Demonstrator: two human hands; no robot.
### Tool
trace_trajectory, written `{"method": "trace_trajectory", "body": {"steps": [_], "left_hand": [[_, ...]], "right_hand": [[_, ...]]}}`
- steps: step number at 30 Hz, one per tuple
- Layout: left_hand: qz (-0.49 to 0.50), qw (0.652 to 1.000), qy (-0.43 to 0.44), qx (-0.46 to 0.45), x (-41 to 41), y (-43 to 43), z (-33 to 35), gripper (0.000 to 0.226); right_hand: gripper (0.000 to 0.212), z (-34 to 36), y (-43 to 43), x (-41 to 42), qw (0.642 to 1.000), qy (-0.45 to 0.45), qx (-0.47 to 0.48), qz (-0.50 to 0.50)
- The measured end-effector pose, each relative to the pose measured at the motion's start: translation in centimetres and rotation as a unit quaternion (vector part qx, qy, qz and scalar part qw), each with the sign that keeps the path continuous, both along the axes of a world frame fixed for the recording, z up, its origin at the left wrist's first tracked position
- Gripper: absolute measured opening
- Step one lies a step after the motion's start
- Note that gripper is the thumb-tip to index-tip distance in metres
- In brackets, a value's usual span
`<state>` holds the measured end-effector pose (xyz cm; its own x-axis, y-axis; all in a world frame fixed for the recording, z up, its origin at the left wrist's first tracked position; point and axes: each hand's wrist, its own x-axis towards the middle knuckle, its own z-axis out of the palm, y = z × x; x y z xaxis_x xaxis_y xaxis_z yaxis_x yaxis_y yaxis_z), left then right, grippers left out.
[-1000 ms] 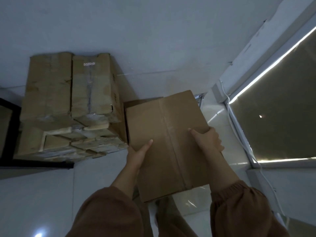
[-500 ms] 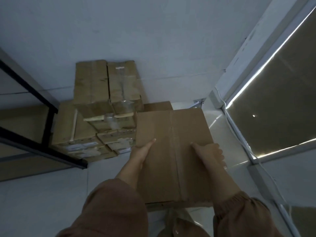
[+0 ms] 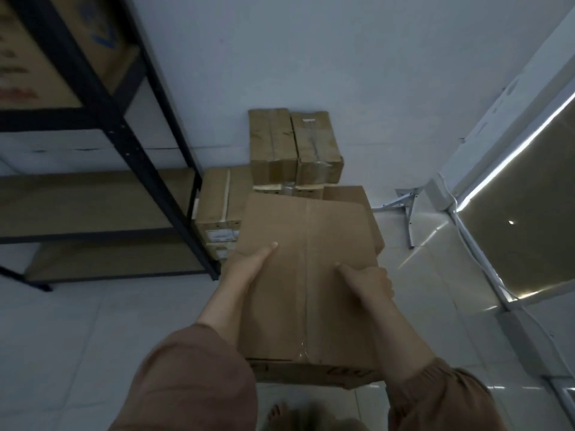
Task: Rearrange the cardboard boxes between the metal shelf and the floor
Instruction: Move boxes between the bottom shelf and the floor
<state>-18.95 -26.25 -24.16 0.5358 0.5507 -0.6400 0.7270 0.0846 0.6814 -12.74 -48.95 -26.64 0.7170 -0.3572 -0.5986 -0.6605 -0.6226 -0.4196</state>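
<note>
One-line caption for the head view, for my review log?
Left hand and right hand hold a taped cardboard box above the floor, before stacked boxes beside a black metal shelf.

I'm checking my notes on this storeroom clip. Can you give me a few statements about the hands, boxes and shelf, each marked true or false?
1. The left hand and the right hand both hold the carried box. True.
2. The carried box's top flaps stand open. False: they are closed, with a taped seam down the middle.
3. A stack of boxes stands against the wall. True.
4. The metal shelf stands right of that stack. False: it stands to its left.
5. The shelf's upper level is bare. False: a printed box sits there.
</note>
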Motion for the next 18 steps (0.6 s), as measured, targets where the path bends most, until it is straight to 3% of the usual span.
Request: {"method": "trace_trajectory", "body": {"steps": [5,11,18], "left_hand": [[0.059,0.998,0.008,0.024,-4.7,4.5,1.5,0.128],[0.119,0.990,-0.018,0.072,-9.4,9.9,3.9,0.107],[0.181,0.979,-0.047,0.081,-15.4,16.8,5.8,0.110]], "right_hand": [[0.112,1.8,4.8,-2.3,0.996,-0.020,0.018,0.089],[0.106,4.3,10.3,-4.0,0.989,-0.049,0.048,0.133],[0.095,6.8,18.4,-8.0,0.972,-0.082,0.052,0.214]]}}
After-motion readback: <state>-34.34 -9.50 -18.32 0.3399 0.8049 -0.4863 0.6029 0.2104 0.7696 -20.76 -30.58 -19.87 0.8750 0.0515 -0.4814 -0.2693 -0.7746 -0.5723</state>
